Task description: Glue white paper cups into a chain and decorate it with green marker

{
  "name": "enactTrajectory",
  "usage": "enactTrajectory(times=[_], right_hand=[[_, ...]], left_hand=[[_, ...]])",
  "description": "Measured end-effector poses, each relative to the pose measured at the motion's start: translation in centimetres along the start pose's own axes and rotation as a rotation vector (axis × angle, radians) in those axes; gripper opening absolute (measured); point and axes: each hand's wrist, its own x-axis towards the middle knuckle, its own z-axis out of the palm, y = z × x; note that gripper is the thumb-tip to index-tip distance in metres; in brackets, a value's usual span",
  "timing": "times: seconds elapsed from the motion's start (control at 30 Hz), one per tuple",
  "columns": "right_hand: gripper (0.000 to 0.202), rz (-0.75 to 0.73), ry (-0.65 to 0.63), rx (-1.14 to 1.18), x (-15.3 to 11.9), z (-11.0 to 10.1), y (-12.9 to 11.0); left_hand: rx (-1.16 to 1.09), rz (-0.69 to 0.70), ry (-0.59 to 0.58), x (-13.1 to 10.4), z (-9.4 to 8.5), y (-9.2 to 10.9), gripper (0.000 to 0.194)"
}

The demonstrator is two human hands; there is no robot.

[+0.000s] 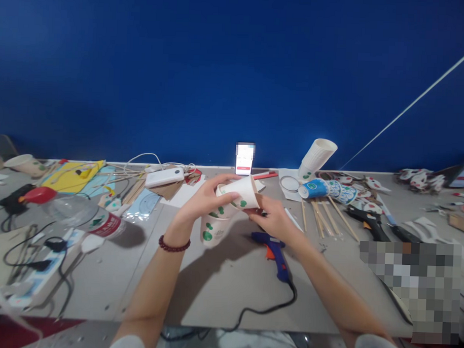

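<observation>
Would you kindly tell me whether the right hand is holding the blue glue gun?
No, the blue glue gun lies on the table, while the right hand grips a paper cup.

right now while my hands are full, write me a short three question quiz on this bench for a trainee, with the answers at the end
1. True or false: the bracelet is on the left wrist.
2. Which of these lies nearest the right hand? a) black glue gun b) power strip c) blue glue gun
3. What is printed on the paper cup held in the left hand?

Key: 1. True. 2. c, the blue glue gun. 3. Green leaves.
</observation>
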Motion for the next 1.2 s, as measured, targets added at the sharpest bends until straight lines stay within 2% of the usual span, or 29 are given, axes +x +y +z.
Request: enactTrajectory(times=[0.23,0.43,0.67,0.87,1.2], right_hand=[[0.017,0.006,0.015,-0.058,-0.1,0.0,-0.1],[0.015,0.088,0.009,-0.016,0.0,-0.1,-0.4],[0.019,-0.011,-0.004,-0.035,0.1,-0.2,-0.1],[0.02,-0.108,0.005,0.039,0.1,-0.1,0.3],[0.02,-0.164,-0.047,0.058,0.2,-0.5,0.6]], left_hand=[[0.015,0.009,0.02,0.0,0.2,0.0,0.043],[0.035,0.013,0.028,0.0,0.2,0.0,0.042],[0.037,0.012,0.013,0.0,0.3,0.2,0.041],[0.05,0.017,0.005,0.0,0.4,0.3,0.04],[0.044,0.003,-0.055,-0.1,0.4,1.0,0.043]])
